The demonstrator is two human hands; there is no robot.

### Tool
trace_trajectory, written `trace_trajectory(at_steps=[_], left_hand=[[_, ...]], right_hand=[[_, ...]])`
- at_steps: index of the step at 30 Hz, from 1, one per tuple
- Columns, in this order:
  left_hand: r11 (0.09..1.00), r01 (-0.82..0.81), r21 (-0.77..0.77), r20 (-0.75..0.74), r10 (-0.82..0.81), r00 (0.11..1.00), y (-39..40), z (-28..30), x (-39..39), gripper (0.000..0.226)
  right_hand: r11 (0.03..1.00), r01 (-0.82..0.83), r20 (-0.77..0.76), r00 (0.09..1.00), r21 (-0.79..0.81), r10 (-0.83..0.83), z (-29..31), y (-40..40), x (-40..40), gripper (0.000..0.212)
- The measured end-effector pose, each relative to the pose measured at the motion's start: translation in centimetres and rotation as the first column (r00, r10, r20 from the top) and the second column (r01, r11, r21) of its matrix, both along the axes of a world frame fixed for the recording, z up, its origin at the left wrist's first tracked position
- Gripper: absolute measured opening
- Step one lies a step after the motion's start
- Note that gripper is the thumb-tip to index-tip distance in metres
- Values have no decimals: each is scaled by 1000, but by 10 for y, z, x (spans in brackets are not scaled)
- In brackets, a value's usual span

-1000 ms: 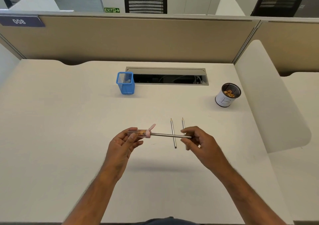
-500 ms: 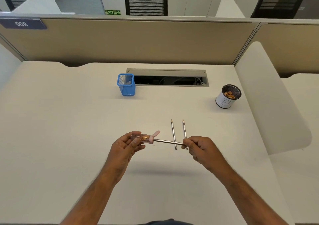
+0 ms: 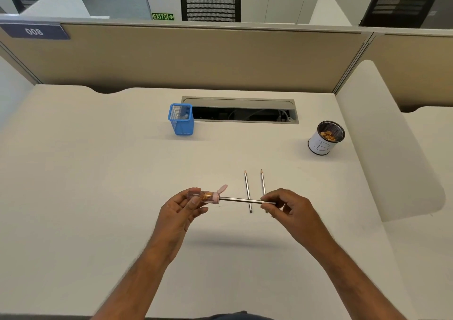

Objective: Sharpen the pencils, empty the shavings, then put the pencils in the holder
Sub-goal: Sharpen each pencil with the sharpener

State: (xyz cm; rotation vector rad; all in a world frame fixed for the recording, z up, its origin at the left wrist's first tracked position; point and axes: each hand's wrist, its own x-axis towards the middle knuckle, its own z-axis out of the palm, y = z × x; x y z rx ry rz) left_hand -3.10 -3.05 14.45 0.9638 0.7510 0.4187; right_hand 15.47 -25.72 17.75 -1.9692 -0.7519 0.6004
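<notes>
- While it lies level above the tabletop (image 3: 98,197), the held pencil (image 3: 239,199) shows as a thin grey shaft, one end pushed into the sharpener (image 3: 204,196) and the other end caught by fingers.
- The sharpener is a clear little tube with orange-brown shavings inside, a pale pink collar where the pencil enters, and a pink flap standing open above that collar.
- The left hand (image 3: 182,211) pinches the sharpener's clear body between thumb and fingers; the right hand (image 3: 289,205) pinches the pencil's free end between thumb and fingertips, the remaining fingers loosely curled.
- Pencils counted: three. One is in the sharpener; two loose pencils (image 3: 247,191) lie on the tabletop just beyond it, side by side and apart, tips pointing away from the person, the held shaft crossing in front of their near ends.
- Containers counted: two. A blue mesh holder (image 3: 181,119) stands well beyond the sharpener and slightly left; a white-wrapped cup (image 3: 324,138) with shavings in it stands far beyond and to the right.
- A cable slot (image 3: 242,111) opens just right of the holder, near the back edge under the beige partition (image 3: 196,55).
- Left of the sharpener the tabletop runs bare; to the right a white side panel (image 3: 382,148) bounds it past the cup.
</notes>
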Motion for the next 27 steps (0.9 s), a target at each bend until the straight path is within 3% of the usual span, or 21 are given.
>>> trace_trajectory(at_steps=[6,15,20,27], left_hand=[[1000,6,-11,18,-5,1000,2,2,2,32],[998,54,14,14,-54,998,7,6,-2,33],[1000,13,-13,7,-13,1000,-1,2,-2,38],[999,1,-45,30,1,1000,-1,1,1,34]], right_hand=[[999,-44,169,985,-5,44,-3,1,-7,10],[999,-53,-205,977,10,54,-12,2,-5,29],[993,-118,-148,982,1,117,-8,2,-5,13],[997,-75,43,996,-24,76,-6,1,-9,12]])
